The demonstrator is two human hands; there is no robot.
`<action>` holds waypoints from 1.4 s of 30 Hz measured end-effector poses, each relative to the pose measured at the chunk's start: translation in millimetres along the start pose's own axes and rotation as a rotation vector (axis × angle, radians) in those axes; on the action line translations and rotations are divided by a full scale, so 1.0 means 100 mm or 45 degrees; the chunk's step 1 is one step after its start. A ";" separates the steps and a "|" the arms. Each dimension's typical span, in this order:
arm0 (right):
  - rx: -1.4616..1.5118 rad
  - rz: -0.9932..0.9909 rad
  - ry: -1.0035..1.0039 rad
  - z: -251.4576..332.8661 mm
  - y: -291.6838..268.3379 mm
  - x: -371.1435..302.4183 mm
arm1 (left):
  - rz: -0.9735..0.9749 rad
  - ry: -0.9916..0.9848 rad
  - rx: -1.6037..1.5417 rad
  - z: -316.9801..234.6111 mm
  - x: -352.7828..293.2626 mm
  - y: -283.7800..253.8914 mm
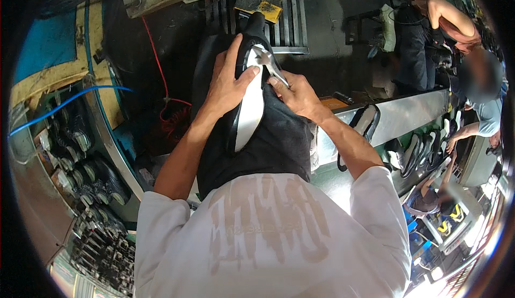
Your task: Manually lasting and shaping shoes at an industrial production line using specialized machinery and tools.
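A black shoe (248, 116) with a white underside lies bottom up across my lap, over dark trousers. My left hand (228, 86) grips it from the left, thumb on the white underside and fingers along the black edge. In my right hand (296, 95) is a pair of metal pincers (274, 71). Their jaws rest over the upper part of the white underside, close to my left thumb; whether they bite on anything is too small to tell.
To the right runs a metal-sided conveyor (413, 114) carrying several shoes; one black shoe (366, 122) is nearest me. Racks of dark shoes (91, 174) stand at left. A slatted stand (294, 29) is ahead, a red coiled hose (174, 118) left of my legs. Other people work at right.
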State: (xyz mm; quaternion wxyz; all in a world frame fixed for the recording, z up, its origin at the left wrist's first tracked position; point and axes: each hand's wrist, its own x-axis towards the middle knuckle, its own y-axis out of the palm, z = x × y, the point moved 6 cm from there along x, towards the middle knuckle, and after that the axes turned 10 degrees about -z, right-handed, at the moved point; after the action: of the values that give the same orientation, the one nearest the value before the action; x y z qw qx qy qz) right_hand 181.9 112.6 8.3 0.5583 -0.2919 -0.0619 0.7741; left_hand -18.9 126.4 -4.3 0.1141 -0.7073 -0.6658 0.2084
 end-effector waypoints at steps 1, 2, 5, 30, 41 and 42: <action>-0.093 0.039 -0.045 0.04 -0.03 0.01 | 0.023 -0.075 -0.039 0.05 -0.01 -0.02; -0.091 0.030 -0.043 0.03 -0.10 0.03 | 0.041 -0.150 -0.078 0.09 -0.02 -0.03; -0.680 0.043 -0.295 0.14 -0.29 0.12 | 0.093 -0.195 -0.029 0.08 0.07 -0.02; -0.884 -0.107 -0.550 0.50 -0.21 0.28 | -0.071 -0.020 0.222 0.15 -0.16 0.00; -0.789 -0.514 -0.705 0.85 -0.39 0.42 | 0.078 -0.402 0.056 -0.13 -1.11 -0.26; -0.479 -0.719 -0.737 1.01 -0.41 0.37 | 0.030 -0.397 -0.262 -0.17 -1.12 -0.27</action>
State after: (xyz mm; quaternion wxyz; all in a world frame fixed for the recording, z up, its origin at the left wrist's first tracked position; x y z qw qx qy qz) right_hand 155.4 184.0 94.8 0.6447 -0.1312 -0.4327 0.6164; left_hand -38.6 20.3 38.6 -0.0656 -0.6821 -0.6849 0.2477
